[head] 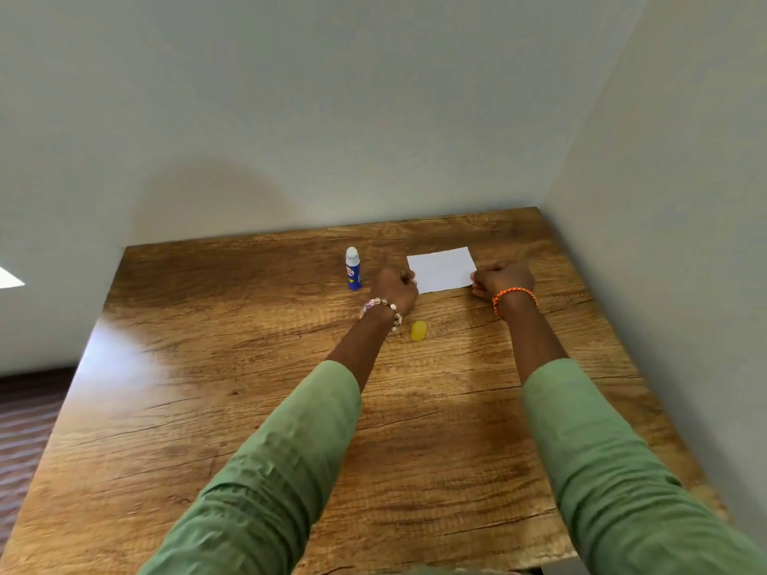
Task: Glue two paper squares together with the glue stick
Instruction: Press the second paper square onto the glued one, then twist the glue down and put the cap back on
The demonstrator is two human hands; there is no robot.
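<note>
A: Where does it stand?

B: White paper [441, 269] lies flat toward the far right of the desk [249, 408]. I see one sheet face; whether a second square sits under it, I cannot tell. The left hand [397, 290] is at its left edge and the right hand [502, 280] at its right edge, both with fingers curled, each grip seeming to pinch the paper's side.

A: And the glue?

B: The glue stick [352, 268] stands upright just left of the left hand, uncapped. Its yellow cap [418, 330] lies on the desk nearer the person, beside the left wrist.

A: So the step is?

B: Likely lining up or pressing the squares. To do it well: match the corners first, keep both edges pinned so nothing slides, then rub from the middle outward to flatten bubbles. Keep the left wrist clear of the open stick, which could tip.
</note>
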